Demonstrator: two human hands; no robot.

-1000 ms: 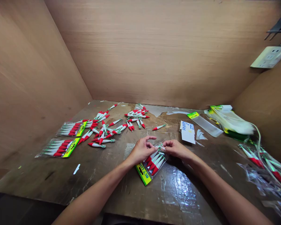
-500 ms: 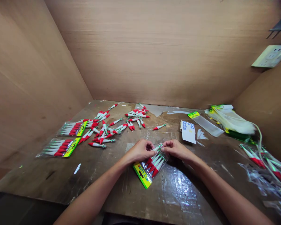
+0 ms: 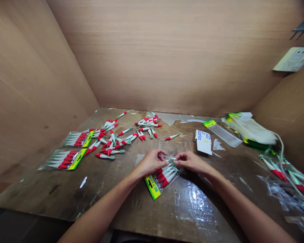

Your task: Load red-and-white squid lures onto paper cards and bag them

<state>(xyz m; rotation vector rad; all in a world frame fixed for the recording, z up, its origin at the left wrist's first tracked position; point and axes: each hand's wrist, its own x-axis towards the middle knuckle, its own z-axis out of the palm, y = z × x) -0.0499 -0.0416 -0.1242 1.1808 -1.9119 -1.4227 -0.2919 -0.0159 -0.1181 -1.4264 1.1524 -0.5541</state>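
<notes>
Between my hands is a clear plastic bag (image 3: 176,176) with a yellow-green header card (image 3: 152,188), the card end pointing toward me. Several red-and-white squid lures (image 3: 167,178) lie inside it, red tips toward the card. My left hand (image 3: 154,162) pinches the bag's far end from the left, thumb and fingers closed. From the right, my right hand (image 3: 188,160) pinches the same end near the lures' green hook ends. Exactly what sits between the fingertips is partly hidden.
Loose red-and-white lures (image 3: 114,138) lie scattered at the back left. Two filled bags (image 3: 66,159) rest at the left. An empty bag (image 3: 224,134), a stack of bags (image 3: 253,130), a white label (image 3: 204,141) and more lures (image 3: 276,168) occupy the right, with a cord across them.
The bag has shifted and turned slightly, its card now a little higher. More clear plastic shows between my hands at the far end; both hands keep nearly the same place.
</notes>
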